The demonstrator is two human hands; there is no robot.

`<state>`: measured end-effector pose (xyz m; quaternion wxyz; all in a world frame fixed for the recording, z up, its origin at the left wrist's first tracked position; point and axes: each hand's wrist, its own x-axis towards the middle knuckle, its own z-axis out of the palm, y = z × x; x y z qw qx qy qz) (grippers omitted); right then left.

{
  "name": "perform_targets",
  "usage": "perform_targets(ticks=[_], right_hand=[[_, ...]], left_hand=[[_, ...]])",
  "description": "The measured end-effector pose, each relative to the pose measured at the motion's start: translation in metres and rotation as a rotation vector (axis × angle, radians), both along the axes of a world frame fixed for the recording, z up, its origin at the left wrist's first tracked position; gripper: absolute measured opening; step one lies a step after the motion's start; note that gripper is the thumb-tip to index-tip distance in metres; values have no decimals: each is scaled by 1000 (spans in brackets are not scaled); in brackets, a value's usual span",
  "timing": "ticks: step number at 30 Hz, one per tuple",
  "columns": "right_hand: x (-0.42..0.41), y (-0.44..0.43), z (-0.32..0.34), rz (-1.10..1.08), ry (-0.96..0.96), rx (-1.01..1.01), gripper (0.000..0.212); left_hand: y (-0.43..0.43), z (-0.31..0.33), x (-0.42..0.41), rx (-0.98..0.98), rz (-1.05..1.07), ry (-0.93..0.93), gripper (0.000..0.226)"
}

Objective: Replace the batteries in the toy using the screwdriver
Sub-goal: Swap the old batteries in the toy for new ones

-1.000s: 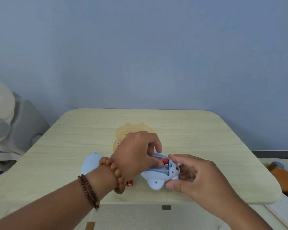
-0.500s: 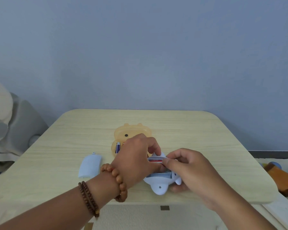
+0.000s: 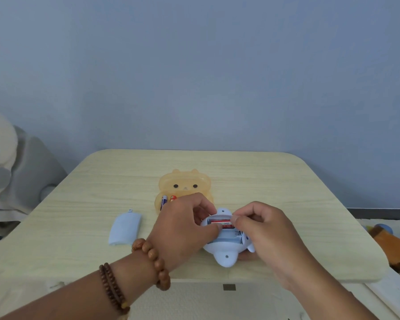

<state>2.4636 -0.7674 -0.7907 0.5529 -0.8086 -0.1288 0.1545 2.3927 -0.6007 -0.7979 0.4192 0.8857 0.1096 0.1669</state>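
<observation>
Your right fingertips and your left thumb tip pinch the two ends of a red-labelled battery lying across the upper bay of the open compartment. The right hand curls over the toy's right side. The left hand covers its left side, fingers bent in; whether its lower fingers grip the shell, you cannot tell.

The toy is pale blue and sits belly-up on the table, near the front edge. The lower bay looks empty.

Step in hand, by my reading: seating or lifting this cell; I cannot tell which. To do it well, press the spring end first, then rock the flat end down. Check polarity marks before pushing. Keep the shell braced against the tabletop so it does not skate.

Outward: the blue cover lies flat, well apart to the left. The orange bear-shaped case sits just behind your left hand, with two spare cells showing at its front.

No screwdriver is in view.

Room: the front edge is close under the toy, so a slip could send it off. The far half and right side of the table are open; slide the toy back.
</observation>
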Motion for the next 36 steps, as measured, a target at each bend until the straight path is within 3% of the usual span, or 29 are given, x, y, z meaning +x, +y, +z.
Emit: perform_targets(ticks=[15, 17, 21, 25, 30, 36], right_hand=[[-4, 2, -4, -71, 24, 32, 6], [-4, 2, -5, -83, 32, 38, 4], [-4, 1, -9, -99, 40, 45, 4], [-5, 3, -9, -92, 32, 28, 4], [-6, -1, -11, -75, 16, 35, 4], [-3, -1, -15, -74, 16, 28, 5]], left_hand=[[1, 10, -5, 119, -30, -29, 19], [16, 26, -8, 161, -8, 40, 23], [60, 58, -23, 431, 15, 261, 23], [62, 48, -40, 542, -138, 528, 51], [53, 34, -44, 492, -152, 453, 57], [49, 33, -41, 502, -116, 462, 37]])
